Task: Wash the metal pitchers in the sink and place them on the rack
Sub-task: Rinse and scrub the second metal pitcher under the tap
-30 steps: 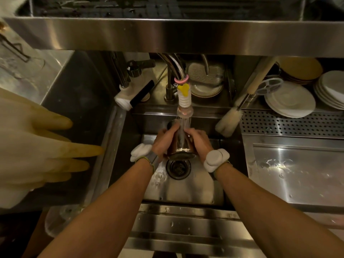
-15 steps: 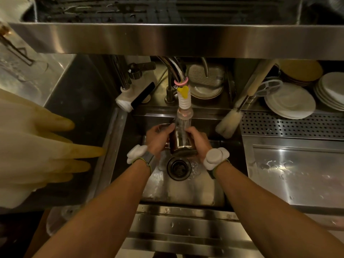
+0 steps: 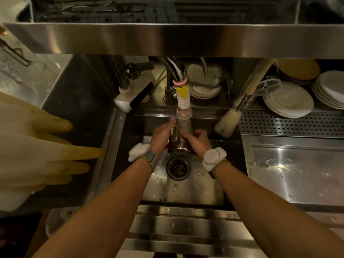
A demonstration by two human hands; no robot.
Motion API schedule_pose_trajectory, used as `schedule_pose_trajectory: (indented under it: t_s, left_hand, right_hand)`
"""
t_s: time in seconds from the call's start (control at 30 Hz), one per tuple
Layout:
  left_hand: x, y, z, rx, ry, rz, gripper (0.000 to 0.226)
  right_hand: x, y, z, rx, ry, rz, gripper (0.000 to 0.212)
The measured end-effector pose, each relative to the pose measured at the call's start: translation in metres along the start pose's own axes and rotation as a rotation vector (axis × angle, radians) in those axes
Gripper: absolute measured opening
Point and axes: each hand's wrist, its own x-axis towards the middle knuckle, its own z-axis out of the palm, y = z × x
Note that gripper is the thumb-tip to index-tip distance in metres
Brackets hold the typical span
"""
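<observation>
Both bare forearms stretch forward and angle inward until the hands nearly meet. The left hand [image 3: 161, 135] grips the metal pitcher [image 3: 179, 145] from its left side, one finger raised along it. The right hand [image 3: 198, 143] curls around the opposite side.

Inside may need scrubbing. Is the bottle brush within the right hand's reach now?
Probably yes, once freed: the right hand grips the pitcher, and the bottle brush leans close by, nothing between.

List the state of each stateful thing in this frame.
Shiny metal pitcher: held under the water stream.
Ribbed white faucet nozzle: running.
Left hand: grips pitcher.
Right hand: grips pitcher.
Round sink drain: unplugged.
White bristle bottle brush: idle, leaning.
</observation>
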Motion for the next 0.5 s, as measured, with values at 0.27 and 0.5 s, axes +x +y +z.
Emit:
schedule_pose_trajectory:
  t_s: [0.27, 0.5]
  left_hand:
    - [0.000, -0.010, 0.008, -0.007, -0.068, -0.162, 0.067]
    - [0.009, -0.015, 0.018, -0.053, -0.056, -0.102, 0.054]
  right_hand:
    - [0.003, -0.004, 0.007, 0.197, -0.011, 0.017, 0.032]
    - [0.002, -0.003, 0.002, 0.366, -0.118, 0.046, 0.068]
